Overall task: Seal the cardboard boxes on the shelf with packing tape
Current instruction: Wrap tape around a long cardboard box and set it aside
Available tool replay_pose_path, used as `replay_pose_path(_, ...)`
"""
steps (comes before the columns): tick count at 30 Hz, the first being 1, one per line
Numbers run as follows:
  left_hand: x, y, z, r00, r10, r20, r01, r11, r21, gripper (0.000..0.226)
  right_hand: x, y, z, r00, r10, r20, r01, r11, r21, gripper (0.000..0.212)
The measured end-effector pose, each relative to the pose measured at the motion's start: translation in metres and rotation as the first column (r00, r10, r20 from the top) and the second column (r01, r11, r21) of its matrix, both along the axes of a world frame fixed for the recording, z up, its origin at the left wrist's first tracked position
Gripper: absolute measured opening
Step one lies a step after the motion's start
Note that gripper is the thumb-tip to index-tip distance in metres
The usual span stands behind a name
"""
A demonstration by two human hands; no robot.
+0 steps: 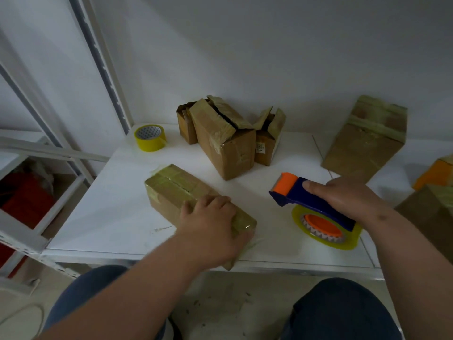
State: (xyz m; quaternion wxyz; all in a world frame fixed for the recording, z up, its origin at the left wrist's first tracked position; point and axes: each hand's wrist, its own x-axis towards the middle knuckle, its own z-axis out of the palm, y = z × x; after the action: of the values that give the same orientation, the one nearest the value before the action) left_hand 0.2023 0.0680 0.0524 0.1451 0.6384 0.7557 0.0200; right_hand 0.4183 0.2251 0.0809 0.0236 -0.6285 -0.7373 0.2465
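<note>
A long cardboard box with yellowish tape along its top seam lies on the white shelf near the front edge. My left hand grips its near end, fingers curled over the top. My right hand grips the handle of a blue and orange tape dispenser holding a yellow-tinted tape roll, raised just right of that box. Three upright boxes with open flaps stand at the back. A taped flat box leans at the back right.
A spare yellow tape roll sits at the back left of the shelf. More boxes crowd the right edge. White shelf uprights rise at the left, red items lie in the neighbouring lower shelf, and my knees are below the front edge.
</note>
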Motion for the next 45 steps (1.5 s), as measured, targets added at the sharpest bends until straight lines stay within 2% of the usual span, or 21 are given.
replay_pose_path(2, 0.020, -0.003, -0.010, 0.994, 0.106, -0.012, -0.104, 0.990, 0.099, 0.062, -0.001, -0.011, -0.003, 1.000, 0.011, -0.028, -0.011, 1.000, 0.014, 0.066)
replay_pose_path(6, 0.027, -0.007, -0.023, 0.985, 0.155, -0.078, -0.135, 0.968, 0.211, 0.061, -0.003, -0.029, -0.009, 0.989, 0.021, -0.148, -0.018, 1.000, 0.017, 0.064)
replay_pose_path(10, 0.030, -0.008, -0.025, 0.978, 0.121, -0.167, -0.097, 0.985, 0.145, 0.071, -0.003, -0.042, -0.014, 0.977, 0.024, -0.214, -0.018, 0.999, 0.028, 0.061)
replay_pose_path(16, 0.032, -0.008, -0.026, 0.977, 0.068, -0.200, -0.043, 0.991, 0.127, 0.065, 0.002, -0.052, -0.015, 0.954, 0.016, -0.298, -0.004, 0.999, 0.042, 0.058)
replay_pose_path(22, -0.014, -0.030, -0.028, 0.966, -0.049, -0.255, 0.081, 0.990, 0.114, 0.079, 0.008, -0.061, -0.012, 0.922, 0.081, -0.378, -0.053, 0.995, 0.085, 0.055)
replay_pose_path(24, -0.028, -0.040, -0.031, 0.983, -0.043, -0.178, 0.065, 0.991, 0.120, 0.090, 0.005, -0.066, -0.016, 0.907, 0.102, -0.409, -0.061, 0.992, 0.113, 0.063)
replay_pose_path(25, -0.029, -0.041, -0.030, 0.998, -0.017, -0.068, 0.028, 0.986, 0.165, 0.090, 0.004, -0.068, -0.017, 0.902, 0.112, -0.417, -0.061, 0.989, 0.132, 0.065)
replay_pose_path(26, -0.027, -0.042, -0.026, 0.994, 0.034, 0.104, -0.058, 0.970, 0.236, 0.087, 0.002, -0.071, -0.019, 0.895, 0.126, -0.427, -0.069, 0.987, 0.145, 0.063)
replay_pose_path(27, -0.023, -0.042, -0.018, 0.947, 0.099, 0.306, -0.197, 0.930, 0.310, 0.078, -0.001, -0.074, -0.020, 0.883, 0.140, -0.449, -0.079, 0.985, 0.152, 0.062)
replay_pose_path(28, -0.019, -0.041, -0.010, 0.856, 0.144, 0.497, -0.354, 0.864, 0.359, 0.064, -0.004, -0.077, -0.021, 0.864, 0.154, -0.479, -0.090, 0.984, 0.154, 0.062)
replay_pose_path(29, -0.014, -0.038, -0.002, 0.732, 0.178, 0.657, -0.492, 0.805, 0.330, 0.049, -0.007, -0.080, -0.021, 0.843, 0.169, -0.510, -0.102, 0.982, 0.157, 0.061)
replay_pose_path(30, -0.010, -0.036, 0.006, 0.587, 0.205, 0.783, -0.582, 0.780, 0.232, 0.037, -0.009, -0.083, -0.021, 0.821, 0.188, -0.539, -0.117, 0.979, 0.164, 0.060)
replay_pose_path(32, -0.005, -0.032, 0.015, 0.280, 0.208, 0.937, -0.577, 0.817, -0.009, 0.031, -0.014, -0.088, -0.021, 0.773, 0.219, -0.595, -0.146, 0.975, 0.169, 0.053)
replay_pose_path(33, -0.003, -0.031, 0.018, 0.169, 0.211, 0.963, -0.522, 0.848, -0.094, 0.040, -0.016, -0.092, -0.020, 0.749, 0.221, -0.625, -0.157, 0.975, 0.157, 0.048)
replay_pose_path(35, 0.000, -0.031, 0.020, 0.065, 0.219, 0.974, -0.421, 0.891, -0.172, 0.061, -0.020, -0.097, -0.019, 0.714, 0.227, -0.662, -0.180, 0.974, 0.140, 0.041)
replay_pose_path(36, 0.001, -0.033, 0.020, 0.025, 0.219, 0.975, -0.389, 0.901, -0.192, 0.064, -0.020, -0.099, -0.020, 0.710, 0.234, -0.664, -0.185, 0.972, 0.145, 0.044)
replay_pose_path(38, 0.000, -0.035, 0.019, -0.093, 0.224, 0.970, -0.345, 0.907, -0.242, 0.051, -0.021, -0.101, -0.022, 0.717, 0.254, -0.649, -0.195, 0.967, 0.163, 0.057)
replay_pose_path(40, -0.003, -0.038, 0.016, -0.186, 0.232, 0.955, -0.310, 0.908, -0.281, 0.028, -0.020, -0.102, -0.023, 0.725, 0.276, -0.632, -0.217, 0.961, 0.171, 0.067)
replay_pose_path(43, -0.005, -0.042, 0.015, -0.247, 0.255, 0.935, -0.314, 0.892, -0.326, 0.005, -0.020, -0.106, -0.021, 0.722, 0.281, -0.633, -0.235, 0.959, 0.158, 0.066)
replay_pose_path(45, -0.006, -0.043, 0.015, -0.235, 0.265, 0.935, -0.352, 0.873, -0.336, 0.015, -0.020, -0.106, -0.018, 0.721, 0.291, -0.629, -0.246, 0.956, 0.161, 0.066)
